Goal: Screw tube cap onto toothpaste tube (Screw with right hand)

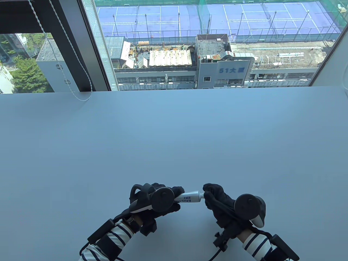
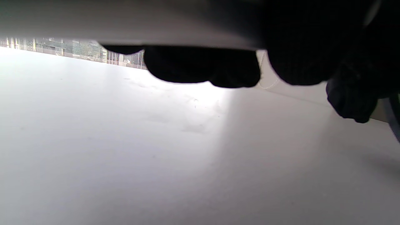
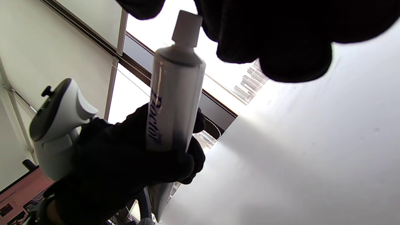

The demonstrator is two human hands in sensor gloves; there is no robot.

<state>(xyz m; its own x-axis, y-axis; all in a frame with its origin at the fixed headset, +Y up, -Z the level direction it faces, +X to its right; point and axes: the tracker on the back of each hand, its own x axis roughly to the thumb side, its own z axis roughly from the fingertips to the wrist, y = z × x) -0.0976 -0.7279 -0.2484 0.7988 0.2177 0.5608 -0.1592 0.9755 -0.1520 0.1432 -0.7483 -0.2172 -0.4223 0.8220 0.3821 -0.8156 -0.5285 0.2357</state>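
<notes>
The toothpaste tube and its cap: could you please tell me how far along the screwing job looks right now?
Done: the left hand grips the toothpaste tube above the table, and the cap sits on its nozzle. In hand: the right hand has its fingers at the cap end. Left: whether the cap is fully tightened cannot be told; likely more turning, then release.

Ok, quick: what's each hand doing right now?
Left hand: grips the toothpaste tube around its body.
Right hand: fingers at the tube's cap end; whether they pinch the cap cannot be told.
</notes>
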